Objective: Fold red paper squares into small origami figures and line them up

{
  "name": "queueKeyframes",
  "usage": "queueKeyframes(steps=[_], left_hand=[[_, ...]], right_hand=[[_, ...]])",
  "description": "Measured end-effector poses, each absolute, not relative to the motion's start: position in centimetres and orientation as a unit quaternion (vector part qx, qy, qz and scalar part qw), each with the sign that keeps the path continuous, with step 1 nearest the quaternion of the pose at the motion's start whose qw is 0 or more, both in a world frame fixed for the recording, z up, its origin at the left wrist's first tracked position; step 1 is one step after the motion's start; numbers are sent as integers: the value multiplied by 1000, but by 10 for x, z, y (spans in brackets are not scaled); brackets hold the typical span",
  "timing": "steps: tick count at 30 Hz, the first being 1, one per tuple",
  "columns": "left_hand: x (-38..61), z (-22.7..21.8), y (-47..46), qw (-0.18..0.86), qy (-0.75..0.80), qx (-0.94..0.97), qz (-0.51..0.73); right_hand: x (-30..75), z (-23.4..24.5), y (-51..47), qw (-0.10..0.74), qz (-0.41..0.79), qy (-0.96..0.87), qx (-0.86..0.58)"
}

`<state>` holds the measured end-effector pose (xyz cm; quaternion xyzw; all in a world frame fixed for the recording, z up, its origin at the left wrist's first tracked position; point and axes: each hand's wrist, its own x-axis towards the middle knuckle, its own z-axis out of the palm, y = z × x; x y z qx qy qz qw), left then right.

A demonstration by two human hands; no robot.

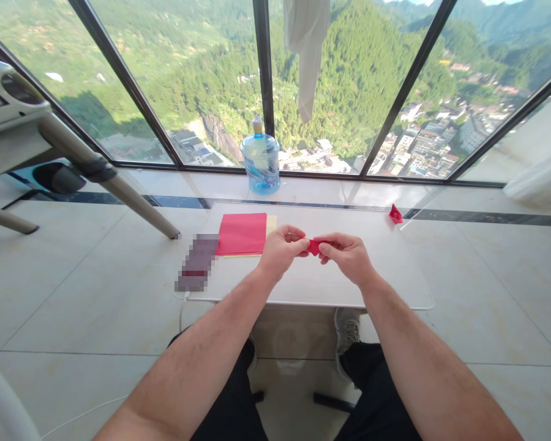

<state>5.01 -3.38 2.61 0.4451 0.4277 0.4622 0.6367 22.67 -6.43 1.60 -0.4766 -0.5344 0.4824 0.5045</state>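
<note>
Between my two hands, over the middle of a low white table (349,288), is a small folded piece of red paper (314,246). My left hand (284,246) pinches its left end between thumb and fingers. The right end is pinched by my right hand (344,252). My fingers cover part of the paper, so its full shape is hidden. A stack of red paper sheets (242,233) lies left of my left hand, with pale yellow sheets (272,224) showing from under it. Near the table's far right corner sits a small folded red paper piece (395,214).
A blurred-out phone (197,263) with a white cable lies at the table's left end. Behind the table, a blue water jug (261,162) stands by the window. Metal legs of a stand (138,205) reach the tiled floor at left. My shoes are under the table.
</note>
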Motion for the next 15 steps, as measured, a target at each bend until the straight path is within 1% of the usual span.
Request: queueKeyframes(steps=[5, 11, 15], left_hand=[[50, 20, -31, 562, 444, 507, 479], [52, 18, -33, 578, 444, 549, 410], [53, 18, -34, 578, 439, 545, 419]], right_hand=[[225, 16, -63, 503, 465, -506, -523], [224, 16, -63, 503, 481, -502, -513], [221, 19, -65, 508, 489, -494, -509]])
